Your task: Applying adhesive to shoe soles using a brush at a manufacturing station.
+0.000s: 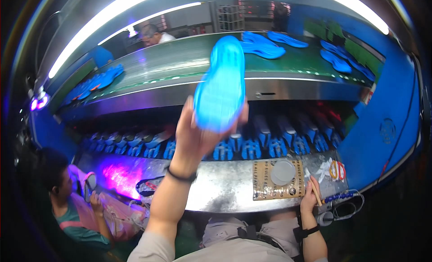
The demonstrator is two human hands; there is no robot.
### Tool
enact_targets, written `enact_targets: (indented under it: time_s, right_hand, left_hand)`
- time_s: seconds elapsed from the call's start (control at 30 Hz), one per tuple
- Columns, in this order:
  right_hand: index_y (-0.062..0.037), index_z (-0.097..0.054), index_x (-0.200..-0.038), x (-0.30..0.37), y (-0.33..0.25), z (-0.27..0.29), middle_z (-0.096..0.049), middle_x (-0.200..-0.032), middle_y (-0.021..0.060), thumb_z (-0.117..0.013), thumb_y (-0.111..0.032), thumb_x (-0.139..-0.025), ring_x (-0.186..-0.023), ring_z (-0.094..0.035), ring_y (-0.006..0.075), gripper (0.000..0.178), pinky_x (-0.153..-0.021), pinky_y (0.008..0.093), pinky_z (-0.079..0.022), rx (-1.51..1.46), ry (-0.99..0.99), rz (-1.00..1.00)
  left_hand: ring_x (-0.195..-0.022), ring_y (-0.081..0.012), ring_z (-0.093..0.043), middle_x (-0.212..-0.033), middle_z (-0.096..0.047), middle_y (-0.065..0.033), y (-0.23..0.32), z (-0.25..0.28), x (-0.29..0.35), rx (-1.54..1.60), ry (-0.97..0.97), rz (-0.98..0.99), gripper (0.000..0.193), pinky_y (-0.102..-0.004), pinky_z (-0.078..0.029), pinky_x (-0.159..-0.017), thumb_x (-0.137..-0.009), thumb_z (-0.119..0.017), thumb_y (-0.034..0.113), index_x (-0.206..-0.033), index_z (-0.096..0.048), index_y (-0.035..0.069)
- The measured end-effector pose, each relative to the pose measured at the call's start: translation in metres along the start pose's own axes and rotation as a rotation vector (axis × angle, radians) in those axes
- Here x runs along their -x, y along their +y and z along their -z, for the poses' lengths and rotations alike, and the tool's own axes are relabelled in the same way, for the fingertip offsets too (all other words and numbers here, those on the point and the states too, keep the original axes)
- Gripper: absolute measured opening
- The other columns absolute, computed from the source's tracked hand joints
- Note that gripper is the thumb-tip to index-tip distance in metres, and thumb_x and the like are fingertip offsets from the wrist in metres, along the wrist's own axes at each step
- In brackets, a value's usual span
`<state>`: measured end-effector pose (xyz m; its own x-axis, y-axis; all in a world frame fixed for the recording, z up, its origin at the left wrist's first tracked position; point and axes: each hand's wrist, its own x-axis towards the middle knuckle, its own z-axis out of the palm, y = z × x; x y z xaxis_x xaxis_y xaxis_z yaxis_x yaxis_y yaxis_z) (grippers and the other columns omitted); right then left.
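Note:
My left hand [195, 131] is raised in front of me, its fingers wrapped round the lower end of a bright blue shoe sole [219, 82]. The sole stands nearly upright and hides part of the belt's edge behind it. Low on the right, my right hand [308, 200] is closed on a brush [316, 190] with a light wooden handle, at the front edge of the metal table. Left of that hand, a round grey lid [283, 173] lies on a printed brown cardboard sheet [263, 185].
Blue soles [263, 46] lie on the green conveyor belt [173, 55]. Below it runs a row of blue shoe parts [251, 149]. White scraps [324, 167] and yellow and red rings [336, 170] are at the table's right. A co-worker in pink [85, 208] sits at left.

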<state>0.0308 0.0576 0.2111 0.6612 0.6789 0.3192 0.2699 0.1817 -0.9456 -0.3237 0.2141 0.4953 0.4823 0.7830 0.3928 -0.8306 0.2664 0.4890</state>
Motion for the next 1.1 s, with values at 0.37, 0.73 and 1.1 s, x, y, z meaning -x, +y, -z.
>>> enact_targets:
  time_s: [0.37,0.73,1.1]
  right_hand:
    - [0.0042,-0.065,-0.115,0.007,0.01,-0.002,-0.066,-0.11,0.0182,-0.055,-0.002,-0.094,-0.101,-0.063,0.033,0.024,-0.092,0.0389,-0.049,0.191,-0.089,0.142]
    - [0.0047,-0.065,-0.113,0.007,-0.003,-0.011,-0.063,-0.103,0.018,-0.057,-0.004,-0.092,-0.094,-0.06,0.0332,0.023,-0.087,0.0402,-0.048,0.317,-0.096,0.155]
    - [0.0021,-0.068,-0.112,0.004,-0.017,-0.014,-0.065,-0.101,0.0169,-0.058,0.001,-0.09,-0.093,-0.064,0.0305,0.025,-0.084,0.0378,-0.051,0.313,-0.098,0.201]
  left_hand:
    - [-0.103,-0.0335,-0.069,-0.121,-0.064,-0.0222,0.133,0.056,-0.075,-0.996,0.337,-0.396,0.038,-0.039,-0.06,-0.082,-0.098,-0.065,0.022,-0.122,-0.059,-0.007]
    - [-0.139,-0.0531,-0.034,-0.146,-0.031,-0.0406,0.403,0.16,-0.003,-2.183,2.079,0.3,0.092,-0.0686,-0.027,-0.109,-0.086,-0.068,0.046,-0.155,-0.018,0.013]
    - [-0.099,-0.038,-0.069,-0.101,-0.073,-0.0205,0.451,0.194,0.041,-2.562,1.599,-0.289,0.039,-0.0456,-0.052,-0.089,-0.088,-0.065,0.042,-0.102,-0.076,0.008]
